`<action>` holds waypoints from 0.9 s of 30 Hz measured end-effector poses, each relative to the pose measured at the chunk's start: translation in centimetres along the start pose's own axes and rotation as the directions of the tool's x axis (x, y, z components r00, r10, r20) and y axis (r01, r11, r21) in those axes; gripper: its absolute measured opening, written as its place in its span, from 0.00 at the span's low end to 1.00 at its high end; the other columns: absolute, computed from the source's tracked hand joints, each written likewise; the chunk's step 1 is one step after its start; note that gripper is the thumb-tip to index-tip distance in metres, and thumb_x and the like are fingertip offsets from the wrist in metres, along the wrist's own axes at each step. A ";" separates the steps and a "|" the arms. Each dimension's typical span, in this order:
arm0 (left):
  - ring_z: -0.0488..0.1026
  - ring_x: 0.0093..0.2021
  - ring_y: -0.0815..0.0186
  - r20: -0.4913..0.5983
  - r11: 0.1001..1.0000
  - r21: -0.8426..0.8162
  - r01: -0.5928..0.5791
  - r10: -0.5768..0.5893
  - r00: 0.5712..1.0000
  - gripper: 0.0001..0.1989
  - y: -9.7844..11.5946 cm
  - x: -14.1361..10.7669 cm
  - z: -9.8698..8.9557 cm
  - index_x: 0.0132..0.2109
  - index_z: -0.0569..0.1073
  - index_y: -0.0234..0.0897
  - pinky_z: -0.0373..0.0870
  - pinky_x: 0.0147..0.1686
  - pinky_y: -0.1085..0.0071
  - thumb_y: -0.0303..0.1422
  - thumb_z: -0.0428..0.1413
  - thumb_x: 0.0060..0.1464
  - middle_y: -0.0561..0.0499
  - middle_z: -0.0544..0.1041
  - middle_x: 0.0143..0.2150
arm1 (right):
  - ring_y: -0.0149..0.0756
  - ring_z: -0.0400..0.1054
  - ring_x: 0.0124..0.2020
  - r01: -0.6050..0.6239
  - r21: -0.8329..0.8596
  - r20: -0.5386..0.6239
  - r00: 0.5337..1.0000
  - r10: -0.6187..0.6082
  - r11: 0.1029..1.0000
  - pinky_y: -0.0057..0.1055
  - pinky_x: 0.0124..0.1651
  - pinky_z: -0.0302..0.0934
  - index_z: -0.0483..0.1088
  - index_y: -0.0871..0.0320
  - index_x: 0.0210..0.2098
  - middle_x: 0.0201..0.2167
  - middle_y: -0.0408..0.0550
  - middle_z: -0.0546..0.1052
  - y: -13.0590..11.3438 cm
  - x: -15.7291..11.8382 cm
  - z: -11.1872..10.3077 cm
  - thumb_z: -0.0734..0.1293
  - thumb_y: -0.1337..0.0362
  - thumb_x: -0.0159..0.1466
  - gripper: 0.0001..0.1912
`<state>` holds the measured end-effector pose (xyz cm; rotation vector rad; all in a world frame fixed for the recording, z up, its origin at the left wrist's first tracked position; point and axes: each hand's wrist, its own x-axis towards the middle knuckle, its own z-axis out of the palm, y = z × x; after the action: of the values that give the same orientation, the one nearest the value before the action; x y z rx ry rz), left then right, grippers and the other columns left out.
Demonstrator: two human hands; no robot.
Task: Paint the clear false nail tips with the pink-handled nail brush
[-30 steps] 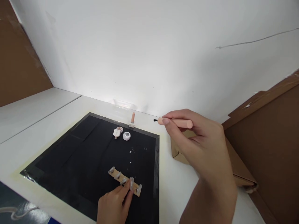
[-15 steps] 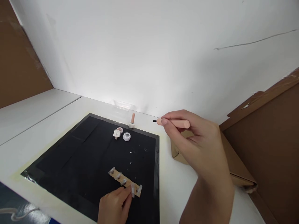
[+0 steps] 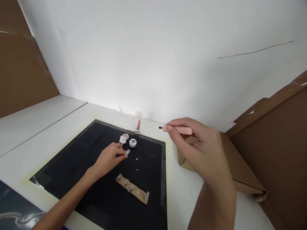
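Observation:
Between thumb and fingers, my right hand [image 3: 199, 143] holds a peach nail polish brush cap [image 3: 179, 129], its dark bristles pointing left. My left hand [image 3: 111, 156] pinches a clear false nail tip [image 3: 127, 152] above the black mat. A tan strip [image 3: 133, 190] lies on the mat with several other nail tips standing along it and a bare pale spot between two of them. Just beyond my left hand are a white square bottle [image 3: 123, 140] and a small round white jar [image 3: 132, 142]. A peach-capped polish bottle [image 3: 137, 127] stands upright at the mat's far edge.
The black mat [image 3: 96, 191] is taped to a white table [image 3: 72, 111]. A cardboard box [image 3: 240, 172] sits right, beneath my right forearm. A clear plastic tray [image 3: 127, 111] lies near the white wall. Small white bits [image 3: 137, 159] dot the mat.
My left hand has lifted a nail tip off the tan strip and carried it away toward the jar. My right hand keeps the brush at nearly the same place.

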<state>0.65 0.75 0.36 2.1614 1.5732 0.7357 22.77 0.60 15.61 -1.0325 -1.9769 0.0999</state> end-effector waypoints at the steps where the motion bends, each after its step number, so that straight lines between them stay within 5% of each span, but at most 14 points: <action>1: 0.69 0.37 0.63 0.033 1.000 -0.009 -0.030 0.030 0.999 0.11 -0.6 0.6 0.3 0.32 0.81 0.41 0.63 0.35 0.73 0.34 0.54 0.56 0.51 0.75 0.32 | 0.32 0.69 0.27 -0.001 -0.007 0.006 1.000 0.001 1.000 0.26 0.27 0.61 0.70 0.55 0.28 0.25 0.40 0.76 -0.1 0.0 0.0 0.65 0.70 0.60 0.06; 8: 0.66 0.35 0.63 0.122 0.997 0.009 -0.081 0.080 0.989 0.09 -2.5 1.2 2.5 0.37 0.82 0.44 0.61 0.37 0.69 0.34 0.55 0.56 0.50 0.73 0.31 | 0.31 0.69 0.26 -0.010 -0.032 0.028 1.000 0.011 0.999 0.25 0.26 0.60 0.70 0.55 0.29 0.25 0.41 0.76 -0.4 0.4 0.0 0.65 0.70 0.61 0.06; 17: 0.68 0.39 0.62 0.134 0.995 -0.014 -0.096 0.097 0.986 0.08 -3.3 0.5 1.8 0.41 0.79 0.40 0.64 0.40 0.70 0.30 0.57 0.54 0.50 0.75 0.36 | 0.31 0.68 0.24 -0.029 -0.030 0.067 0.997 0.031 0.999 0.25 0.25 0.60 0.70 0.55 0.30 0.26 0.42 0.77 -0.6 0.6 0.3 0.64 0.69 0.62 0.05; 23: 0.70 0.40 0.62 0.076 0.996 0.041 -0.082 0.079 0.994 0.09 -3.6 0.6 1.4 0.41 0.79 0.40 0.67 0.40 0.70 0.29 0.58 0.53 0.50 0.76 0.36 | 0.31 0.65 0.21 -0.037 -0.064 0.086 0.995 0.042 0.997 0.26 0.22 0.56 0.70 0.55 0.28 0.22 0.41 0.75 -0.7 0.7 0.2 0.64 0.67 0.62 0.07; 27: 0.69 0.41 0.57 -0.062 0.988 0.156 -0.001 0.011 0.998 0.11 -4.7 1.2 -0.3 0.42 0.79 0.37 0.66 0.43 0.62 0.31 0.54 0.56 0.45 0.75 0.37 | 0.31 0.65 0.22 -0.055 -0.064 0.101 0.993 0.061 0.996 0.27 0.24 0.56 0.70 0.55 0.29 0.23 0.42 0.76 -0.8 0.8 0.1 0.63 0.67 0.62 0.06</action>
<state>-2.78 3.39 -1.84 2.2749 1.7088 0.7096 21.97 0.68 16.41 -1.1453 -2.0542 0.1276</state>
